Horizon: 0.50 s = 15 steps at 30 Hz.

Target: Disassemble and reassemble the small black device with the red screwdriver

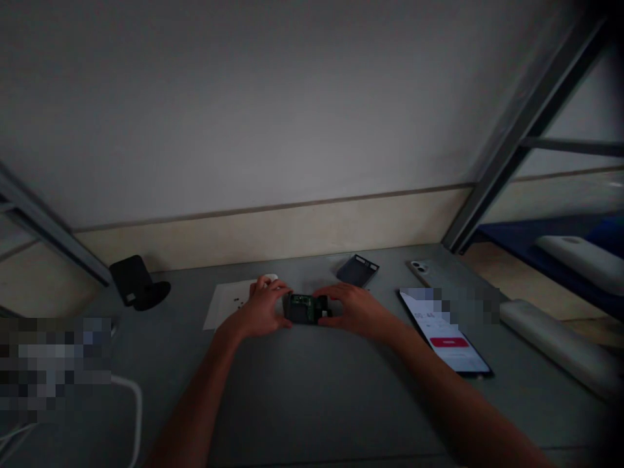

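Two hands meet at the middle of the tabletop (pixel 302 396), and between them lies one opened device (pixel 305 309), a small dark block with a green circuit board showing on top. The left hand (pixel 262 309) is curled over the device's left end, fingers bent around the far edge and thumb on the near side. The right hand (pixel 354 308) grips the right end the same way, partly closed with its knuckles up. Both forearms reach in from the near edge and angle toward each other, wrists low over the surface. The device rests on the tabletop, pinched between the two hands.

Just left of the device, partly under the left hand, lies one white sheet (pixel 225 304) carrying a few tiny dark specks too small to make out. Behind the device and slightly right lies one dark flat cover (pixel 357 270). There are two phones to the right of the device: one lit phone (pixel 447 339) face up, near the right forearm, and one face-down phone (pixel 423 267) farther back. Well to the left of the device stands one black stand (pixel 137 283). One white cable (pixel 133 406) loops near and far left of it. Two pale long pads lie far right: the near pad (pixel 550 339) on the tabletop, the far pad (pixel 580 259) on a blue surface beyond.
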{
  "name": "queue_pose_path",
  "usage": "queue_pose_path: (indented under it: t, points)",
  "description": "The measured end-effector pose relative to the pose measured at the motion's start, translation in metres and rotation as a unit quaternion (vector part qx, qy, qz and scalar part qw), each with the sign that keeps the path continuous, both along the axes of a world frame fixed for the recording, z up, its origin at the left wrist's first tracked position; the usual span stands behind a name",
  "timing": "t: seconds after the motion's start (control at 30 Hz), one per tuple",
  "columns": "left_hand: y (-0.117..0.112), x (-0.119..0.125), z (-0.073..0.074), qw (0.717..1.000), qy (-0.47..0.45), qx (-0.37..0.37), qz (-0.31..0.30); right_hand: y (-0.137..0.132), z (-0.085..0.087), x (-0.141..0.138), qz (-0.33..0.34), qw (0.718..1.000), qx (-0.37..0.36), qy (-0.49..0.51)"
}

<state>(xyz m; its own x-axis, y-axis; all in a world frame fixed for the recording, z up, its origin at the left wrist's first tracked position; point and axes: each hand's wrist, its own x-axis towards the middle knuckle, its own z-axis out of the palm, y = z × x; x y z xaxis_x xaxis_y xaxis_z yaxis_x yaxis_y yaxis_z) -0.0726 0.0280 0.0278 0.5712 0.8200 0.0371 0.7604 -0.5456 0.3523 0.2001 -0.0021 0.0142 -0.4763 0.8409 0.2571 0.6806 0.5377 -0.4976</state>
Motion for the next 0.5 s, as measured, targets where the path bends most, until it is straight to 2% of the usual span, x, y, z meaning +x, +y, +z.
queue_pose_path:
  t: [0.2,0.5]
  points:
    - [-0.0038,0.0033,0.0063,1.000,0.003,0.006,0.008,-0.0012,0.0030,0.0013,0.004,1.000,-0.005,0.001]
    - [-0.0069,0.0064,0.0033,1.000,0.005,0.026,0.003,-0.0023,0.0053,0.0060,0.016,1.000,-0.025,0.005]
